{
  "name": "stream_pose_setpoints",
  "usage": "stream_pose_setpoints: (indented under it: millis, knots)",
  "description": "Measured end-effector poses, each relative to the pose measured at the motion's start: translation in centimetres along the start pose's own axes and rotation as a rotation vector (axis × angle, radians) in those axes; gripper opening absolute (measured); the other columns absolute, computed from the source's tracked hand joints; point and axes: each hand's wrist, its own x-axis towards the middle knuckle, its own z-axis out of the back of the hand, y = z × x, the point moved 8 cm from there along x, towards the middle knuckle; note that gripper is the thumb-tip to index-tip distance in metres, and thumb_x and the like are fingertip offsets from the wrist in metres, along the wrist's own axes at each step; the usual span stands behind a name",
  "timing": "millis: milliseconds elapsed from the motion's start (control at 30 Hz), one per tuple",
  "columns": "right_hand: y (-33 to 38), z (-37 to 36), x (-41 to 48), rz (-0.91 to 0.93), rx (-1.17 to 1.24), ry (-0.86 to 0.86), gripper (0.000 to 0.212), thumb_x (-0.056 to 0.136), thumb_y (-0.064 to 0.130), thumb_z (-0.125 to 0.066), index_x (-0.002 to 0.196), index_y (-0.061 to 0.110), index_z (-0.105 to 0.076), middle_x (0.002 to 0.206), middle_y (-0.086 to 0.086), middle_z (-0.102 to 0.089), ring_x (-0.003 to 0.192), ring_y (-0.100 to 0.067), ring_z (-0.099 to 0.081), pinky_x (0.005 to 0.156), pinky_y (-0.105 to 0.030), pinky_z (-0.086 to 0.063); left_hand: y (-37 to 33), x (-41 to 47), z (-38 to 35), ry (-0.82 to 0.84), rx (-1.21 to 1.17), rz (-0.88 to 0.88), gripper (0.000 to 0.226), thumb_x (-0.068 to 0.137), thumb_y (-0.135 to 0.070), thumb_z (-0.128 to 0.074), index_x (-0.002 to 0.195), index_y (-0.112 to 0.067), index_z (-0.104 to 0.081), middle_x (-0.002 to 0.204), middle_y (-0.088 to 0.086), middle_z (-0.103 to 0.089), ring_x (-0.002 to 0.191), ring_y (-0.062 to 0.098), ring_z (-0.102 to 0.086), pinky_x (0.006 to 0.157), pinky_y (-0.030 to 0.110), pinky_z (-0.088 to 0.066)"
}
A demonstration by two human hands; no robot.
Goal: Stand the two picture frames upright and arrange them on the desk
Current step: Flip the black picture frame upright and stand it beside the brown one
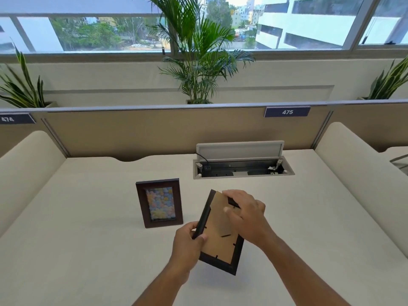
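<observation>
Between both hands, above the near tabletop [88,250]: second frame [218,237], back up, long axis tilted away-left. Left hand [187,244] grips its left edge; right hand [247,215] pinches the stand. First frame [159,203] upright just left; open room right, before the cable box [242,166].
</observation>
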Motion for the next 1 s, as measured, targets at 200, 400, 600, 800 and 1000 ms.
stream_pose_setpoints:
  millis: [200, 400, 600, 800, 1000]
  knots:
    - [1.5, 1.3, -1.5, 0.084, 0.143, -0.022, 0.032, 0.093, 0.034, -0.053, 0.121, 0.046, -0.061, 0.128, 0.025, -0.059, 0.121, 0.004, -0.051, 0.107, -0.05, -0.041, -0.2, 0.2, 1.3, -0.062, -0.012, -0.019, 0.027, 0.102, -0.012, -0.066, 0.123, -0.028, -0.064, 0.111, 0.0, -0.075, 0.104, 0.019, -0.072, 0.079, 0.032, -0.065]
    - [1.3, 1.7, -1.6, 0.076, 0.258, -0.027, 0.033, 0.096, 0.04, -0.054, 0.128, 0.048, -0.057, 0.126, 0.021, -0.061, 0.121, -0.008, -0.058, 0.098, -0.041, -0.054, -0.4, 0.6, 1.3, -0.016, -0.02, -0.023, 0.024, 0.102, -0.012, -0.066, 0.122, -0.024, -0.067, 0.109, 0.001, -0.077, 0.103, 0.018, -0.074, 0.074, 0.028, -0.064]
    - [-3.4, 5.4, -1.2, -0.28, 0.361, -0.296, 0.039, 0.104, 0.043, -0.051, 0.135, 0.019, -0.056, 0.083, 0.001, -0.065, 0.077, -0.011, -0.064, 0.066, -0.021, -0.049, -2.0, 0.8, 1.7, 0.024, -0.027, -0.104, 0.023, 0.103, -0.011, -0.063, 0.117, -0.027, -0.07, 0.107, 0.0, -0.079, 0.103, 0.019, -0.075, 0.078, 0.028, -0.065]
    - [-6.4, 1.7, -3.5, -0.715, 0.84, 0.335, 0.069, 0.095, 0.077, -0.035, 0.122, 0.02, -0.063, 0.079, -0.018, -0.069, 0.065, -0.026, -0.066, 0.067, -0.041, -0.06, -4.2, 0.9, 1.9, 0.09, 0.018, -0.241, 0.023, 0.103, -0.015, -0.062, 0.116, -0.033, -0.069, 0.102, -0.01, -0.077, 0.105, 0.017, -0.072, 0.085, 0.03, -0.063]
    - [-6.4, 0.1, -4.2, -0.676, 1.093, 0.628, 0.057, 0.103, 0.049, -0.04, 0.121, 0.006, -0.073, 0.083, -0.022, -0.064, 0.064, -0.027, -0.062, 0.056, -0.034, -0.055, -6.0, 0.3, 1.4, 0.183, 0.096, -0.394, 0.03, 0.1, -0.009, -0.063, 0.117, -0.033, -0.071, 0.105, -0.001, -0.077, 0.103, 0.02, -0.071, 0.092, 0.038, -0.058]
